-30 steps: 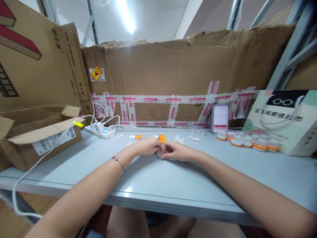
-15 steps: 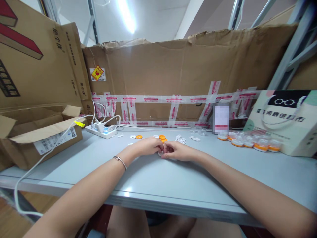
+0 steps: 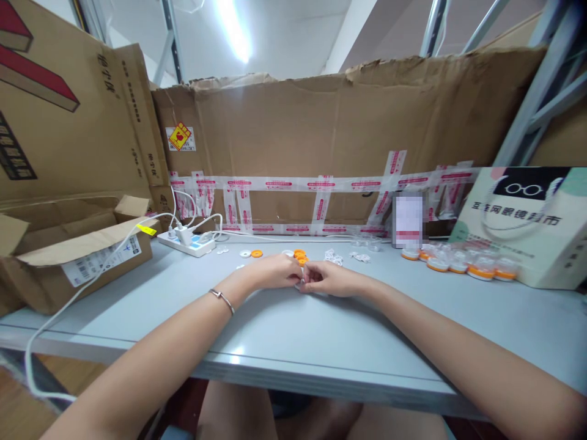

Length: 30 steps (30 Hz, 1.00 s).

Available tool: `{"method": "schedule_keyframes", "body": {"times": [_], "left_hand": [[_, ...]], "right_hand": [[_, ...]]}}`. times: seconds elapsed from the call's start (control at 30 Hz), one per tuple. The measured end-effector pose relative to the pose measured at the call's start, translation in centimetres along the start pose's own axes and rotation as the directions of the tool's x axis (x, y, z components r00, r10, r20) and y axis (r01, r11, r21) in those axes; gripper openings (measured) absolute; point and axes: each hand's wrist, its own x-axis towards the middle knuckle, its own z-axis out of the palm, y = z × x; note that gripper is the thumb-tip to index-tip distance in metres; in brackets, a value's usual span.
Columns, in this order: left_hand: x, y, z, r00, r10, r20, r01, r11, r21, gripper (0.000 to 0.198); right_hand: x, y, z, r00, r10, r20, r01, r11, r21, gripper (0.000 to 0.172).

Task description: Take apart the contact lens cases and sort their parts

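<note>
My left hand and my right hand meet at the middle of the table, fingertips pinched together. Between them is a small whitish round part, mostly hidden by the fingers, so its exact kind cannot be made out. Just behind the fingertips lie several orange rings, with a white ring beside them. Farther left, another white ring and an orange ring lie flat. A heap of small white plastic pieces sits behind my right hand, and a smaller heap lies to its right.
Several clear-topped round pieces with orange bases stand at the right, before a paper bag. A power strip with white cables and an open cardboard box are at the left. A big carton closes off the back.
Both hands stay together at almost the same spot, with only slight finger movement around the small part. The view has shifted a little; the things on the table lie as before.
</note>
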Motion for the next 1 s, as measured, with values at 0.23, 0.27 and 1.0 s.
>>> {"method": "schedule_keyframes", "body": {"times": [0.23, 0.27, 1.0], "left_hand": [[0.1, 0.1, 0.3, 0.997, -0.066, -0.037, 0.066, 0.998, 0.002, 0.016], [0.1, 0.1, 0.4, 0.996, -0.072, -0.046, 0.072, 0.997, -0.006, 0.017], [-3.3, -3.4, -3.0, 0.680, -0.723, 0.123, 0.706, 0.691, 0.157, 0.016]], "right_hand": [[0.0, 0.5, 0.1, 1.000, -0.011, 0.002, 0.011, 1.000, -0.017, 0.028], [0.0, 0.5, 0.1, 1.000, -0.014, 0.002, 0.014, 1.000, -0.017, 0.027], [-0.5, -0.7, 0.0, 0.999, 0.038, 0.004, -0.038, 0.999, -0.016, 0.025]]}}
